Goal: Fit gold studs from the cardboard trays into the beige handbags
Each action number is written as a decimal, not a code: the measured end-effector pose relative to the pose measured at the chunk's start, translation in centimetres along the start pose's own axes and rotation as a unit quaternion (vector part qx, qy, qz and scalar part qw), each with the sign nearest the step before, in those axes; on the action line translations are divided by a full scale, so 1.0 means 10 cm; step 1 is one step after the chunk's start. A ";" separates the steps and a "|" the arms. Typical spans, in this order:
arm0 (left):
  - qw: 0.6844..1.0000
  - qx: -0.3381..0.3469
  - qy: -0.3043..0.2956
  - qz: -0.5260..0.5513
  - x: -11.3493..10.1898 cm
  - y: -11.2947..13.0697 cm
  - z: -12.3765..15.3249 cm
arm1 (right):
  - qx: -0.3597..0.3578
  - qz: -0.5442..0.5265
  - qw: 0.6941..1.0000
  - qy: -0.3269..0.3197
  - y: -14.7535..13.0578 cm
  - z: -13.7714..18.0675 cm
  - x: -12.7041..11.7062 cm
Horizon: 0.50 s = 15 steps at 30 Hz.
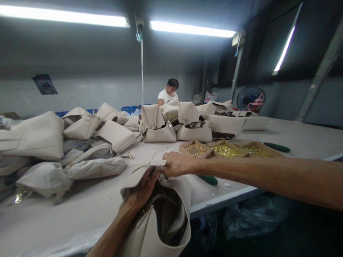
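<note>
A beige handbag [184, 228] lies tilted at the table's front edge, its dark mouth facing me. My left hand [146, 185] reaches in under the bag's raised flap, its fingers closed on the edge near a small metal fitting. From the right, my right hand [175, 164] meets it there, fingers curled round the end of a beige strap [158, 163]. What lies between the fingertips is partly hidden. Just right of the hands, a dark green tool handle [208, 179] rests on the table.
Cardboard trays [209, 153] of small gold metal parts stand behind my right forearm. Another green-handled tool [277, 146] lies beyond them. Several beige bags [159, 134] and grey cloth pouches [96, 166] cover the back and left. A person [164, 95] works across the table; a fan [249, 98] stands at right.
</note>
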State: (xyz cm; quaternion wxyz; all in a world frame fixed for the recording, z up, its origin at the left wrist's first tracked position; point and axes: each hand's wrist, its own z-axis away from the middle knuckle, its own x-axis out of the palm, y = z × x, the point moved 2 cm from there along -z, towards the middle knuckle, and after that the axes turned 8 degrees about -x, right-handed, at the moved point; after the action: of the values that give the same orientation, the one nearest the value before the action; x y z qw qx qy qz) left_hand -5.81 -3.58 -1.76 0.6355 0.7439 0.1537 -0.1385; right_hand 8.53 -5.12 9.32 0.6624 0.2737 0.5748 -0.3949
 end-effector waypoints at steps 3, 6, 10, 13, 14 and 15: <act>0.999 0.028 -0.003 -0.024 0.01 0.03 0.02 | 0.023 -0.049 0.998 -0.023 0.03 0.02 0.03; 0.998 0.056 -0.021 -0.016 0.00 0.10 0.00 | 0.028 -0.033 0.999 -0.006 0.02 0.05 -0.02; 0.997 0.030 -0.067 0.013 -0.04 0.18 -0.09 | 0.023 0.023 0.999 -0.017 -0.05 0.15 -0.09; 0.989 -0.021 -0.139 0.050 -0.06 0.19 -0.16 | 0.029 0.019 0.998 -0.051 -0.08 0.25 -0.01; 0.985 -0.034 -0.155 0.064 -0.07 0.19 -0.18 | 0.035 0.009 0.998 -0.056 -0.07 0.27 0.04; 0.982 -0.043 -0.166 0.078 -0.09 0.20 -0.19 | 0.040 -0.002 0.998 -0.055 -0.06 0.28 0.07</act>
State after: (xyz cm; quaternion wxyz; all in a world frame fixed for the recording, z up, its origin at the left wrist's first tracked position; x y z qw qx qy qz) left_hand -5.78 -2.05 0.73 0.6925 0.6922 -0.0060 -0.2033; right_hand 9.58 -7.81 9.22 0.6805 0.2767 0.5218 -0.4337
